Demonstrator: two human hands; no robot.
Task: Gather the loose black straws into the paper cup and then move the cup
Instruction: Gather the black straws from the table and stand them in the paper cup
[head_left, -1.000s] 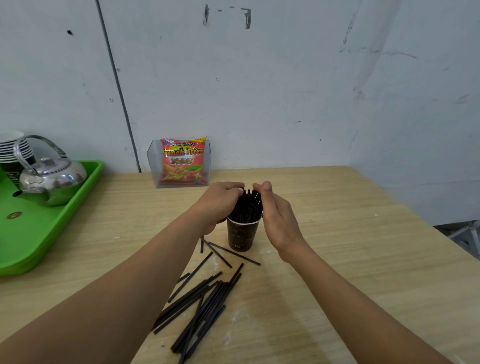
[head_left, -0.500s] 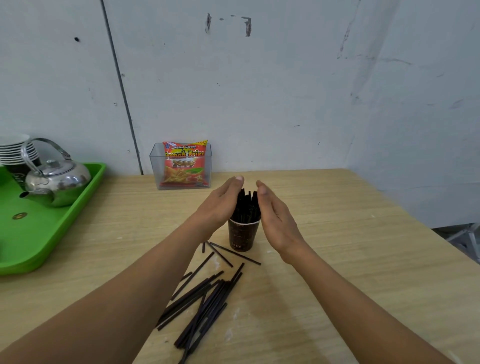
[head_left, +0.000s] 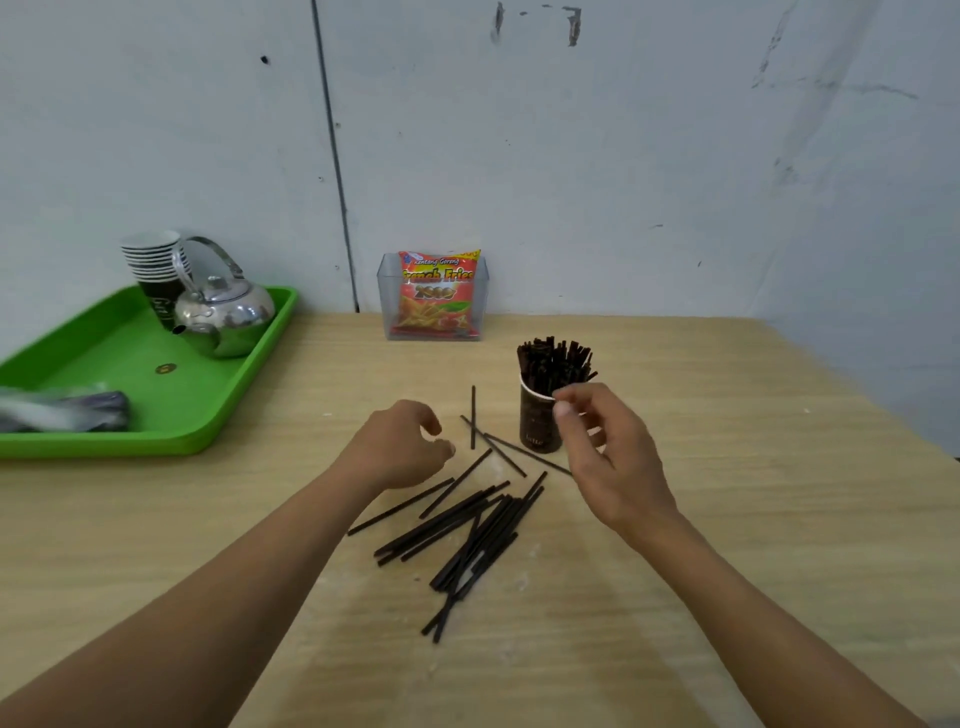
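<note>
A dark paper cup (head_left: 537, 423) stands upright on the wooden table, packed with a bundle of black straws (head_left: 553, 361) sticking out of its top. Several loose black straws (head_left: 472, 530) lie scattered on the table in front of it, most in a heap, a few singly near the cup's base. My right hand (head_left: 605, 452) hovers just right of and in front of the cup, fingers loosely curled, holding nothing. My left hand (head_left: 402, 447) hangs above the table left of the straws, fingers loosely curled and empty.
A green tray (head_left: 208, 415) at the left holds a steel kettle (head_left: 226, 317), a stack of paper cups (head_left: 153, 265) and a crumpled wrapper (head_left: 62, 410). A clear box with a snack bag (head_left: 436, 296) stands against the wall. The table's right edge (head_left: 857, 389) runs diagonally.
Both hands have let go of the straw bundle in the cup and drawn back towards me, the left one further left and down. The view has swung left.
</note>
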